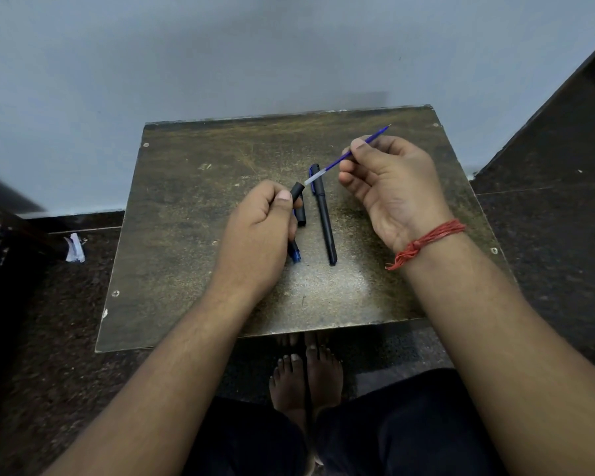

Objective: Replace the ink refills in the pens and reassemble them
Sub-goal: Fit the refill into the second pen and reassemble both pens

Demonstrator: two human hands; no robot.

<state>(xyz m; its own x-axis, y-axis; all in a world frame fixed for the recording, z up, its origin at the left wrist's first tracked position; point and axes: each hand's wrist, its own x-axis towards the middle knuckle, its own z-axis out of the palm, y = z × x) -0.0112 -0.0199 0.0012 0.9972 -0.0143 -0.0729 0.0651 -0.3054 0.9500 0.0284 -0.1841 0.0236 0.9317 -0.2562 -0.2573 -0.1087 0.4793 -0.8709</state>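
Note:
My left hand [260, 231] grips a black pen barrel [296, 191], its open end poking up past my thumb and a blue end [295, 254] showing below my fist. My right hand [390, 187] pinches a thin blue ink refill [337, 162] between thumb and fingers; its clear lower end sits just at the barrel's open mouth, its tip pointing up to the right. A whole black pen with a blue clip [323, 214] lies on the small worn table [193, 214] between my hands. A short black pen piece [301, 214] lies beside my left hand.
The table is small, with screws at its corners, and stands against a pale wall. Dark stone floor surrounds it. A crumpled scrap of paper [74, 248] lies on the floor at left. My bare feet [306, 376] show under the table's front edge.

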